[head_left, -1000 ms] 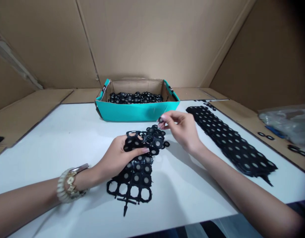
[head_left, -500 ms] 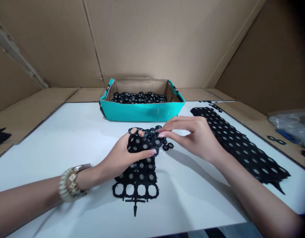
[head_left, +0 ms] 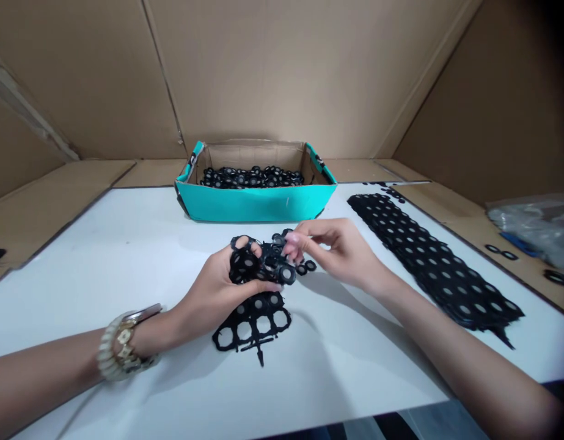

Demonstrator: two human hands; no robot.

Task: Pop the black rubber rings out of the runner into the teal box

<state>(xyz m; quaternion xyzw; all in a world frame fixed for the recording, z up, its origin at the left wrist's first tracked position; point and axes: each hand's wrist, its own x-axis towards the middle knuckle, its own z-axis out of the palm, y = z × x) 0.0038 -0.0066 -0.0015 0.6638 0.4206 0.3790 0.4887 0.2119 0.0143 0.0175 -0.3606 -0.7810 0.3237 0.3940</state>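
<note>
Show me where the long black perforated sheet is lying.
In the head view, the long black perforated sheet lies on the white table, right of the person's right hand and below and right of the teal cardboard tray.

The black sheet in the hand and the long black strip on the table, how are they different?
The black sheet is bunched up in the left hand, while the long black strip lies flat on the white table. The sheet is much shorter than the strip. The sheet's bottom row has empty rings, but the strip shows pale centres all along. Both are black with rows of round holes.
</note>
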